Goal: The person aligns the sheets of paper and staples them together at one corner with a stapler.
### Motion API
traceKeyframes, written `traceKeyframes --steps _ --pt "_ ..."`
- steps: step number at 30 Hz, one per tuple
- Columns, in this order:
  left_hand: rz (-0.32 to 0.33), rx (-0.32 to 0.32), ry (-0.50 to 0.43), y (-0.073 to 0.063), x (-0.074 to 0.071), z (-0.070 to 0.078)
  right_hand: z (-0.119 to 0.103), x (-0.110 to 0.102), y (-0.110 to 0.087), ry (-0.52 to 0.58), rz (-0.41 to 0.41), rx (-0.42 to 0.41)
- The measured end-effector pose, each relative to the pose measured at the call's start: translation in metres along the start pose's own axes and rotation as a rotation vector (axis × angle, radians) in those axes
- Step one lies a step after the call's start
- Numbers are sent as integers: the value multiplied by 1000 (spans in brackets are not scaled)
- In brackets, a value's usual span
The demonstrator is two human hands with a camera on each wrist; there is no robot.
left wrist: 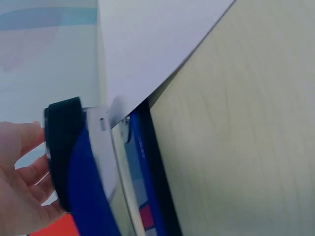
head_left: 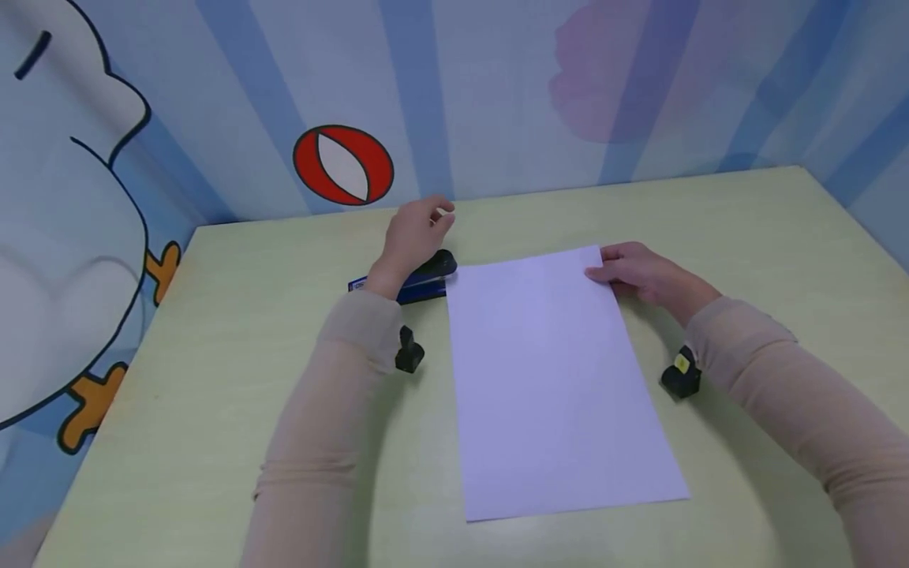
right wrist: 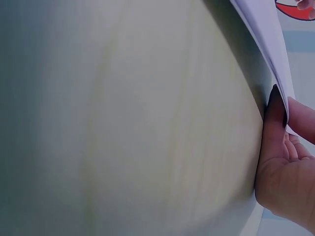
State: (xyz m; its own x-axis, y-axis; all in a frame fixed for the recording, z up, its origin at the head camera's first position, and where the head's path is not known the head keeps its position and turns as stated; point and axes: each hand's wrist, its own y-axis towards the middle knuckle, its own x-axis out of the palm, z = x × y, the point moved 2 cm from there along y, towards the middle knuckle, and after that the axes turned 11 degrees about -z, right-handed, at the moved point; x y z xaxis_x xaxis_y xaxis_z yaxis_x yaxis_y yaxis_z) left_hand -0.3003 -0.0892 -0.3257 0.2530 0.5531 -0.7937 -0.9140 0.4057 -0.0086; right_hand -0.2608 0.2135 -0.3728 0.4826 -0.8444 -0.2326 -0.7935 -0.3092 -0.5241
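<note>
A white sheet of paper lies lengthwise in front of me. My right hand pinches its far right edge between thumb and fingers, and in the right wrist view that edge of the paper stands raised off the table. The far left corner sits in the mouth of a blue and black stapler, between its raised arm and its base in the left wrist view. My left hand hovers just over and behind the stapler's black head, fingers loosely bent with nothing gripped.
The pale wooden table ends at a blue striped wall with a painted red and white ball. A painted white cartoon figure covers the left wall. A small black wrist device hangs beside the left sleeve.
</note>
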Motion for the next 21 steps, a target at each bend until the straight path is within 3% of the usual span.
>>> traceKeyframes --steps 9,16,21 --pt "71 -53 -66 13 7 -5 -3 3 -3 19 -23 -12" --pt "49 -96 84 17 16 -14 1 7 -1 23 -40 -9" --pt "72 -93 123 16 17 -18 -2 6 2 30 -32 -19"
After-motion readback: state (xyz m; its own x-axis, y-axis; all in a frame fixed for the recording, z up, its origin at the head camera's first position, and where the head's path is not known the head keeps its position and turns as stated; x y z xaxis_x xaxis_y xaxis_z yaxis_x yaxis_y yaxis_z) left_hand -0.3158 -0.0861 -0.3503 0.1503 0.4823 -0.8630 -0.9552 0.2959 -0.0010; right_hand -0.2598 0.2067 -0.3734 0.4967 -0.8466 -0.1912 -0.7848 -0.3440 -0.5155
